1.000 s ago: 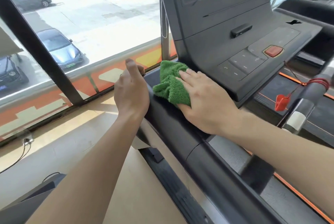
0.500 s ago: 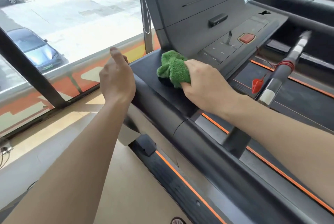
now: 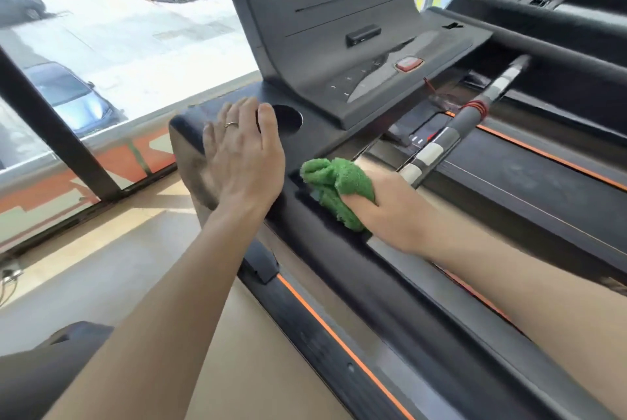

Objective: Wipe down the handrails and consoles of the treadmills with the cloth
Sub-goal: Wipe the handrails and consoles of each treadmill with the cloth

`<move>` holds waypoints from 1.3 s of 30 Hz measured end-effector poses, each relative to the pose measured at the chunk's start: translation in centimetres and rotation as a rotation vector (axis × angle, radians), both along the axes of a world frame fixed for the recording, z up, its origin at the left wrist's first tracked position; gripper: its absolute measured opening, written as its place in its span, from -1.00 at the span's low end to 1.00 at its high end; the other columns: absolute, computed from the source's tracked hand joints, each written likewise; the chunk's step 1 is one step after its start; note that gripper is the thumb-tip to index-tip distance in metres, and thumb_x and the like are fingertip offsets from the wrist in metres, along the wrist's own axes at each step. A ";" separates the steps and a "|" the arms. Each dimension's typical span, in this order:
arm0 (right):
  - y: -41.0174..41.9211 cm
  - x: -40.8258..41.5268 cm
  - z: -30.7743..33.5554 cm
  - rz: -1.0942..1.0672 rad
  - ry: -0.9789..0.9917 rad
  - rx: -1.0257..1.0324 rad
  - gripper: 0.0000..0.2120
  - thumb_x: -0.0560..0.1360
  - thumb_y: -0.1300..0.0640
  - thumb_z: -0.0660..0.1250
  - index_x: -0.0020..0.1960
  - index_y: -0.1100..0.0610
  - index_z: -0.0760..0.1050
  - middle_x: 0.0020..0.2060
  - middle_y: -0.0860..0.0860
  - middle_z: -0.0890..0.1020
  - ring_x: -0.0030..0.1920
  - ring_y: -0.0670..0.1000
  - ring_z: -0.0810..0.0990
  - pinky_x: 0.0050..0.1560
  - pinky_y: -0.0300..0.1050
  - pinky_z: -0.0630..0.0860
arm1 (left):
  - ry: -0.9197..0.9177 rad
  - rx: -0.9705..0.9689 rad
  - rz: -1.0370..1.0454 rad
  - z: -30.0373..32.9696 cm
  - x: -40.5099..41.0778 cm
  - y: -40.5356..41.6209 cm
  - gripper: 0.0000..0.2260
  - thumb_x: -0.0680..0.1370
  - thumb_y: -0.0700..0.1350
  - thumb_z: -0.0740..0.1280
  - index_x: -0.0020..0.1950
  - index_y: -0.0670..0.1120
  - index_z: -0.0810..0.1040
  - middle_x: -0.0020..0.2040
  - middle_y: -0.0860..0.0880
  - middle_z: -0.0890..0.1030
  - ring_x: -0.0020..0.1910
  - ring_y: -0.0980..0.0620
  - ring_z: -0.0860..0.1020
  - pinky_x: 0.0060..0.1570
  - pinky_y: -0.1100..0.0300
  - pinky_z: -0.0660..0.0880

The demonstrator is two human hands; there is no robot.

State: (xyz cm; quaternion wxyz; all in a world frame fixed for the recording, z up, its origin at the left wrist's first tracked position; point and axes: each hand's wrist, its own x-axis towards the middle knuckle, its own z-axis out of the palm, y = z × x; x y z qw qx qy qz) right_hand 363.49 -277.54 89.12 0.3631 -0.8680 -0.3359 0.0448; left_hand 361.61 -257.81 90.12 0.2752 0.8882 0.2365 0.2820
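Cloth (image 3: 339,190) (green) bunched in right hand (image 3: 395,212) against handrail (image 3: 319,236).

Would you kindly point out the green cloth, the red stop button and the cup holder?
green cloth (image 3: 339,190): head view, middle of the bunched fabric.
red stop button (image 3: 408,64): head view, its top face.
cup holder (image 3: 288,119): head view, its dark recess.

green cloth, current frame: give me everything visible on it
The green cloth looks like fluffy terry or microfibre, plain bright green, bunched into a crumpled wad, not spread flat. The right hand grips it from its right side, the fingers buried in the folds. It lies against the top of the treadmill's dark left handrail, just below the console's cup holder. The left hand rests flat nearby and does not touch it. Its underside is hidden.
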 end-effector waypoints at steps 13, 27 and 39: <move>-6.0 -2.9 -2.9 0.243 -0.163 0.345 -0.91 0.47 0.18 0.23 -0.03 0.08 0.42 -0.05 -0.06 0.48 -0.05 -0.04 0.45 -0.04 -0.05 0.44 | 0.073 -0.201 0.074 0.5 -6.0 -13.1 -0.45 0.73 0.01 -0.20 0.28 -0.08 0.57 0.37 0.02 0.53 0.27 0.12 0.31 0.55 0.02 -0.01; 1.8 1.9 2.7 0.123 0.111 -0.395 -0.64 0.60 -0.17 0.10 0.06 0.07 0.51 0.00 0.04 0.58 -0.02 0.11 0.51 -0.02 -0.04 0.38 | -0.011 -0.223 0.219 -0.1 -5.0 -12.8 -0.46 0.72 0.04 -0.17 -0.13 -0.07 0.54 0.05 -0.14 0.63 0.10 -0.02 0.44 0.46 -0.09 0.22; -2.3 -1.0 -2.1 0.112 -0.013 0.166 -0.75 0.56 0.00 0.20 0.05 0.15 0.53 -0.03 0.09 0.65 0.03 0.18 0.59 0.08 0.13 0.53 | 0.014 -0.161 0.187 0.3 -5.7 -13.1 -0.47 0.73 0.02 -0.18 -0.03 -0.09 0.56 0.08 -0.08 0.58 0.08 0.03 0.37 0.50 -0.06 0.16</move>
